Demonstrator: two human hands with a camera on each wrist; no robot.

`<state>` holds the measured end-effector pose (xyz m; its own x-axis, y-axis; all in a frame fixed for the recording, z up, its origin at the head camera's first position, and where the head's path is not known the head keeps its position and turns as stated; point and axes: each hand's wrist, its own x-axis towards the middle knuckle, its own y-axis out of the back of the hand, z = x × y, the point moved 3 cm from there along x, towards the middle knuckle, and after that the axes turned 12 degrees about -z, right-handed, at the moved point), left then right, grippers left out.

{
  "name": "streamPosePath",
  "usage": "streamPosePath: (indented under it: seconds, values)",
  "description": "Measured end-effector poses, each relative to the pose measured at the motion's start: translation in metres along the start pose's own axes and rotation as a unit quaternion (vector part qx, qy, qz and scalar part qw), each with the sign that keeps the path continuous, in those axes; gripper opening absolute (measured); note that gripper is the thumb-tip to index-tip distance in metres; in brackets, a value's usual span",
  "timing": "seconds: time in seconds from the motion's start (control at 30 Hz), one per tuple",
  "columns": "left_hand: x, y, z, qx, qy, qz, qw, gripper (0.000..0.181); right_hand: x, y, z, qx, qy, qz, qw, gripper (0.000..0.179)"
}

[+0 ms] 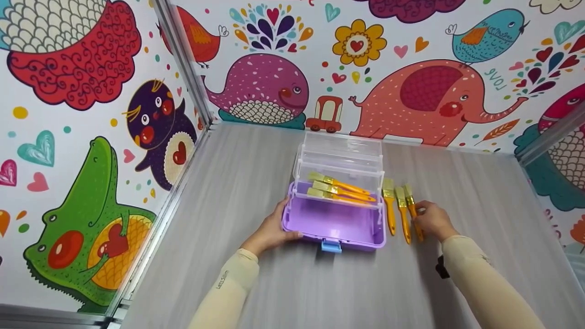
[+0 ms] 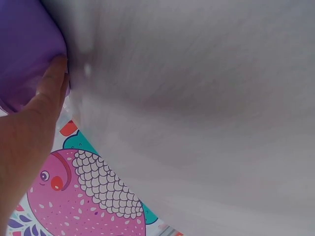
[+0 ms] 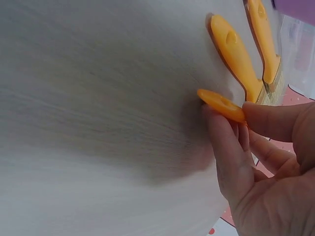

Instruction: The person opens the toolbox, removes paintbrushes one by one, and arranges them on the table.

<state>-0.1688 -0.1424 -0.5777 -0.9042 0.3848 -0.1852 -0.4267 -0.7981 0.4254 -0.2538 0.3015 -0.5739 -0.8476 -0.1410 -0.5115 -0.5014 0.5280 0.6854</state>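
A purple storage box [image 1: 333, 217] with a blue latch stands with its clear lid raised and its clear tray lifted out behind. In the tray lie several paintbrushes [image 1: 349, 186] with yellow-orange handles. My left hand [image 1: 274, 228] rests against the box's left front corner, thumb along the front and straight fingers on the side wall. To the right of the box, two paintbrushes [image 1: 402, 214] lie on the table, bristles pointing away. Beside them my right hand [image 1: 432, 219] pinches the handle of a third paintbrush [image 3: 221, 104] between thumb and fingers.
The grey table [image 1: 219, 183] meets printed wall panels at the back and sides. A metal frame strip [image 1: 151, 260] runs along the left edge. A small black object [image 1: 442, 267] shows by the right wrist.
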Motion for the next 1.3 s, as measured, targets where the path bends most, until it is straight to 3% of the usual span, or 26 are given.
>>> streamPosePath:
  seconds: [0.3,1.0,1.3]
  values:
    - [-0.0004,-0.0007,0.0022,0.005,0.004,-0.002,1.0000,0.114,-0.0035,0.0005,0.0017,0.004,0.014,0.009,0.9999,0.050]
    - [-0.0004,-0.0003,0.0024,0.001,0.007,-0.001,1.0000,0.114,-0.0023,0.0022,0.0066,0.022,-0.013,0.008,0.9996,0.044]
    - [-0.0004,-0.0002,0.0016,0.001,0.000,0.002,1.0000,0.113,-0.0049,0.0035,0.0067,0.015,-0.006,0.019,0.9997,0.038]
